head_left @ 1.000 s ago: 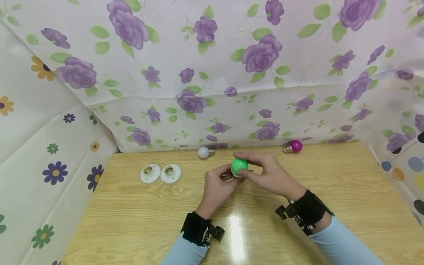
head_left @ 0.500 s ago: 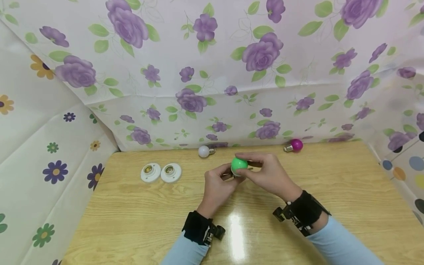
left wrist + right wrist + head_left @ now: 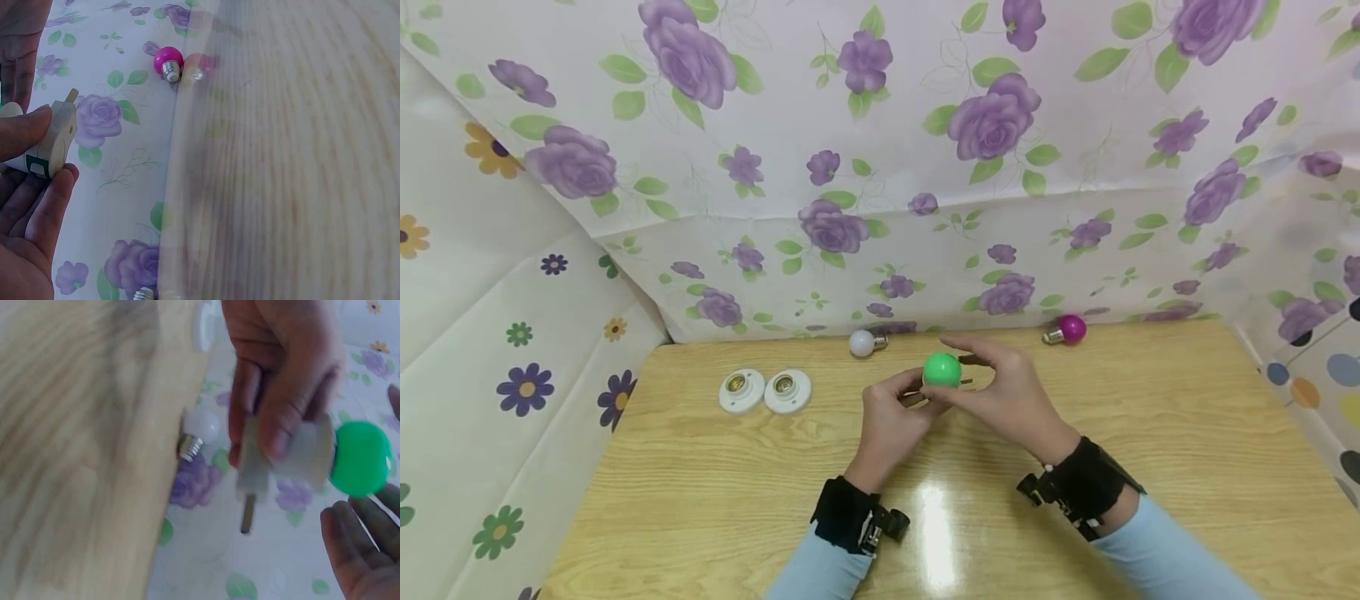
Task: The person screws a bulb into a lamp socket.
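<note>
My left hand (image 3: 891, 421) grips a white plug-in lamp holder (image 3: 300, 453), thumb on one side and fingers on the other. A metal prong (image 3: 247, 515) sticks out of its plug end, and a small switch (image 3: 37, 167) shows on its side. A green light bulb (image 3: 361, 459) sits in the holder's mouth, its screw base hidden. Around the bulb is my right hand (image 3: 1011, 400), fingers extended and spread. Its thumb overlaps the bulb's lower edge in the head view, while its fingertips (image 3: 342, 512) stand just off the green globe in the right wrist view.
Two white round lamp sockets (image 3: 752, 402) lie side by side at the left of the wooden table (image 3: 715, 500). A white bulb (image 3: 862, 343) and a magenta bulb (image 3: 1072, 328) lie along the back edge, before a floral cloth (image 3: 880, 250).
My right hand's fingers have spread away from the green bulb, and its thumb has shifted left along the lower edge. My left hand has stayed in place with the lamp holder.
</note>
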A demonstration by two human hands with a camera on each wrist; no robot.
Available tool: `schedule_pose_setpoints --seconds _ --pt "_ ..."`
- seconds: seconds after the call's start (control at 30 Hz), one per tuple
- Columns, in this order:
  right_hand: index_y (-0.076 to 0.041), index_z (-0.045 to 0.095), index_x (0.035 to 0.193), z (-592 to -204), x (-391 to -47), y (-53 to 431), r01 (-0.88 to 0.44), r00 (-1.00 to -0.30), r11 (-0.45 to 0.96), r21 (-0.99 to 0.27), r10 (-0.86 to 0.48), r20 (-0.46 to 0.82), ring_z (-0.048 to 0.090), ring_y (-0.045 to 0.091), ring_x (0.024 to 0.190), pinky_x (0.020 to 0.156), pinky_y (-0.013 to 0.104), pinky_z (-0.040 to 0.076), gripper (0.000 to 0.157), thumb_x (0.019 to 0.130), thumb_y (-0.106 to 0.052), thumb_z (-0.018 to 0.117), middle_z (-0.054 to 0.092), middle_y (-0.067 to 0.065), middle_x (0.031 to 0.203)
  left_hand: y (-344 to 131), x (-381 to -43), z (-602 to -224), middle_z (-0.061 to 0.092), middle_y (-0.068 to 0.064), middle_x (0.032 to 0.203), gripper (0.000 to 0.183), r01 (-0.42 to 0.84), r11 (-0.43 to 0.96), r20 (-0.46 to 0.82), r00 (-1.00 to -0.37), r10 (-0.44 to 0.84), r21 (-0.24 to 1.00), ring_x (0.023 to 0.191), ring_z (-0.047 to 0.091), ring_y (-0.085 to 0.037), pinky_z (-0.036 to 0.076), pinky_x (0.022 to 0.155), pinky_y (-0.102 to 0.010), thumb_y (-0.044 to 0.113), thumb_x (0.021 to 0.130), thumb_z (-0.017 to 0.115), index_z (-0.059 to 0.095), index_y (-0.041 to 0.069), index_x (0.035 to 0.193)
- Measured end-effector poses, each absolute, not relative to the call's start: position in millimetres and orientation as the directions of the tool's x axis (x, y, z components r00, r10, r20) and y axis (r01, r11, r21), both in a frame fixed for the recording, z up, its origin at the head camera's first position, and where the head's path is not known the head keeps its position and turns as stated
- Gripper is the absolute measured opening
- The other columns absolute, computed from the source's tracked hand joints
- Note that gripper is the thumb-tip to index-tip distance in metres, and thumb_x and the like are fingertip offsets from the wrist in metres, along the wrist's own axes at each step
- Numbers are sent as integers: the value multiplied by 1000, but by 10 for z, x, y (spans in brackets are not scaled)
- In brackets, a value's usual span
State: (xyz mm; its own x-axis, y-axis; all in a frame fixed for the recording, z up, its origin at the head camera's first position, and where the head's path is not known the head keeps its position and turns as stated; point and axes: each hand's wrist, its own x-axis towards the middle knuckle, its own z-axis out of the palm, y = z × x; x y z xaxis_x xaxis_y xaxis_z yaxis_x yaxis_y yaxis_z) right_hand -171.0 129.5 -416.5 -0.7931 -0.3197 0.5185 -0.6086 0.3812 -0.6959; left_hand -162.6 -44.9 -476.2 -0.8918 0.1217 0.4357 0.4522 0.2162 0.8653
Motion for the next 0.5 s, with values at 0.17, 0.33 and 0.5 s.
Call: schedule_pose_setpoints --seconds 0.17,0.33,0.5 --pt "-28 53 130 -4098 -1752 1391 -566 -807 356 -743 -422 413 50 11 113 93 35 41 50 83 -38 69 52 -9 129 -451 -1642 -4765 64 12 102 32 439 188 417 -897 144 879 90 62 -7 50 76 -27 34 79 73 66 28 110" --pt "-14 54 130 -4043 -1741 1397 -568 -767 271 -777 -516 380 51 16 114 94 38 41 48 84 -16 69 51 1 131 -452 -1645 -4779 65 9 102 34 429 181 405 -901 154 885 90 62 -7 50 74 -28 33 78 74 66 24 110" --pt "-11 57 126 -4043 -1738 1380 -568 -761 259 -781 -527 378 52 15 113 91 37 43 45 82 -5 68 55 2 125 -448 -1648 -4775 64 9 103 34 428 168 401 -900 172 888 92 62 -8 50 75 -29 32 79 73 66 24 111"
